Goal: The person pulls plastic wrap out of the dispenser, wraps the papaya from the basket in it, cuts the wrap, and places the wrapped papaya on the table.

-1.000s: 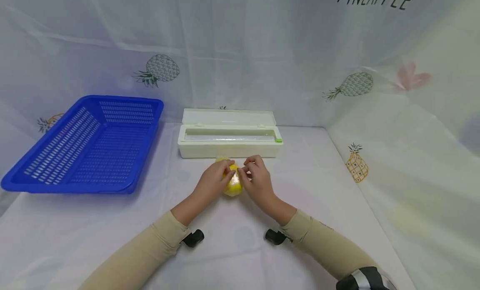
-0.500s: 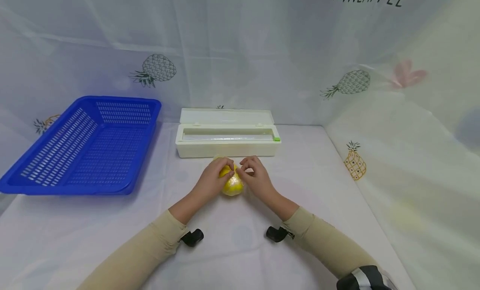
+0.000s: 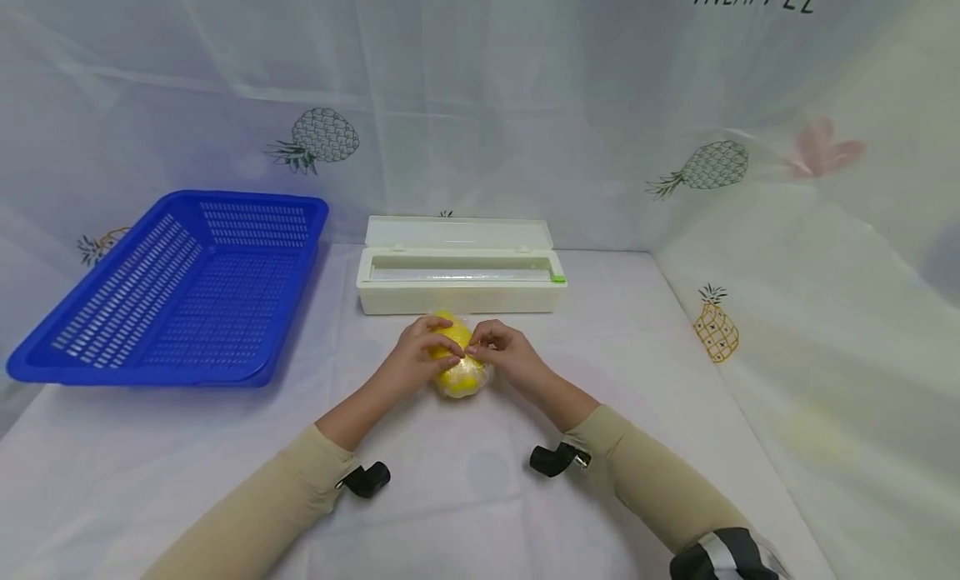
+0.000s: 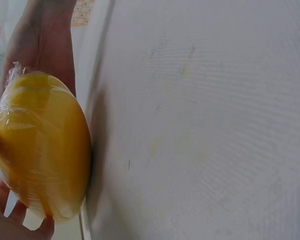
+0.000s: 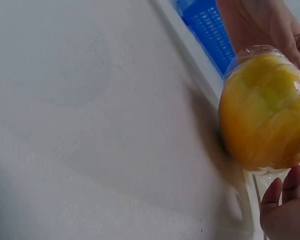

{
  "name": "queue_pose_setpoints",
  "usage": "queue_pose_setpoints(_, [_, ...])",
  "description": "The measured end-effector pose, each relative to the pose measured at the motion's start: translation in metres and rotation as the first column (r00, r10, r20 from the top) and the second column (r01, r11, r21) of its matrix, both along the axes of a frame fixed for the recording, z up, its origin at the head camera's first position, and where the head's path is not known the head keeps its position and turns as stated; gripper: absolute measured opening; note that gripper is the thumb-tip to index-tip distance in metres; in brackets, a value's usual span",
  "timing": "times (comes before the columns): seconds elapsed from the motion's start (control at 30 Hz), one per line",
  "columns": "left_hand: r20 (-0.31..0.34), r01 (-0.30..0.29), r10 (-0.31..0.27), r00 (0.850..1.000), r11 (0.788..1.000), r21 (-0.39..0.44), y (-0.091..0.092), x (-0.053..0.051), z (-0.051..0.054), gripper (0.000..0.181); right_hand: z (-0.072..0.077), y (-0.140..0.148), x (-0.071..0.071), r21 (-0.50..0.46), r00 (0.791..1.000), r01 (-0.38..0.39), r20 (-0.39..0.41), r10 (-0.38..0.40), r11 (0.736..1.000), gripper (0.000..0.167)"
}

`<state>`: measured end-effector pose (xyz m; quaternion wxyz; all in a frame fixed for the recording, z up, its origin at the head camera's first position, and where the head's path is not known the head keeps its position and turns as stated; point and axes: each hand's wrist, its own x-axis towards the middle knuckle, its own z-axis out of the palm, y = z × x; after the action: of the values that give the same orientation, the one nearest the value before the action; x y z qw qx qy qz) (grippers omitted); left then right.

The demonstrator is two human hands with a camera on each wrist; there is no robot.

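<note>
Left fingers (image 3: pixel 444 341) beside bent right fingers (image 3: pixel 491 327)

Yellow fruit (image 4: pixel 52 150) in glossy, wrinkled clear film (image 4: pixel 12 117); basket (image 3: pixel 150 375), left, smooth plastic; box (image 3: pixel 461 299), far, smooth plastic; sleeves (image 3: pixel 255 509), near, matt cloth.

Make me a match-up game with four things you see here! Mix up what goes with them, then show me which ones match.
Things:
1. basket
2. long box
3. wrapped thing
4. left sleeve

What goes with them:
A. yellow, just in front of the long box
B. beige
C. creamy white and standing open
D. blue, full of little holes

Right pairs:
1-D
2-C
3-A
4-B
</note>
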<state>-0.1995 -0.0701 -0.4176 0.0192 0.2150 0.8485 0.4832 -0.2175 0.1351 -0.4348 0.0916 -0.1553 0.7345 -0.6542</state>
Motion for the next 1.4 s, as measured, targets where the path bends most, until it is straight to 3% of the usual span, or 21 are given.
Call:
queue_pose_setpoints(0.2, [0.091, -0.048, 0.048, 0.995, 0.999, -0.005, -0.007, -0.001, -0.001, 0.009, -0.003, 0.000, 0.000, 0.081, 1.000, 0.003, 0.013, -0.004, 0.997, 0.011])
queue_pose_setpoints(0.33, [0.176, -0.109, 0.103, 0.979, 0.994, 0.026, -0.011, -0.003, -0.002, 0.015, -0.002, -0.001, 0.001, 0.117, 1.000, 0.010, 0.026, -0.013, 0.993, 0.015])
queue_pose_setpoints(0.5, [0.187, -0.183, 0.169, 0.968, 0.981, 0.064, -0.015, -0.001, -0.001, 0.018, 0.000, -0.001, 0.005, 0.113, 0.999, 0.001, 0.039, -0.006, 0.994, 0.019])
queue_pose_setpoints(0.73, [0.304, -0.274, 0.230, 0.925, 0.955, 0.111, -0.016, 0.005, 0.002, 0.017, 0.000, -0.006, 0.010, 0.154, 1.000, 0.006, 0.004, -0.006, 0.988, 0.027])
queue_pose_setpoints(0.87, [0.232, -0.307, 0.283, 0.931, 0.949, 0.073, -0.016, 0.012, 0.007, 0.015, 0.004, -0.012, 0.014, 0.135, 1.000, 0.012, 0.004, -0.013, 0.991, 0.030])
queue_pose_setpoints(0.97, [0.146, -0.295, 0.286, 0.947, 0.954, 0.051, -0.016, 0.018, 0.011, 0.012, 0.006, -0.015, 0.016, 0.137, 1.000, 0.011, 0.010, -0.013, 0.990, 0.031])
queue_pose_setpoints(1.17, [0.051, -0.164, 0.161, 0.986, 0.985, 0.060, -0.015, 0.018, 0.014, 0.017, 0.003, -0.017, 0.019, 0.144, 0.998, 0.051, 0.029, -0.056, 0.988, 0.030])
queue_pose_setpoints(1.3, [0.064, -0.081, 0.078, 0.995, 0.995, 0.053, -0.017, 0.016, 0.014, 0.020, 0.002, -0.018, 0.020, 0.140, 0.998, 0.058, 0.017, -0.061, 0.988, 0.027])
queue_pose_setpoints(1.4, [0.056, -0.049, 0.047, 0.997, 0.998, 0.040, -0.019, 0.014, 0.014, 0.011, 0.003, -0.018, 0.020, 0.141, 0.999, 0.045, -0.003, -0.045, 0.989, 0.025])
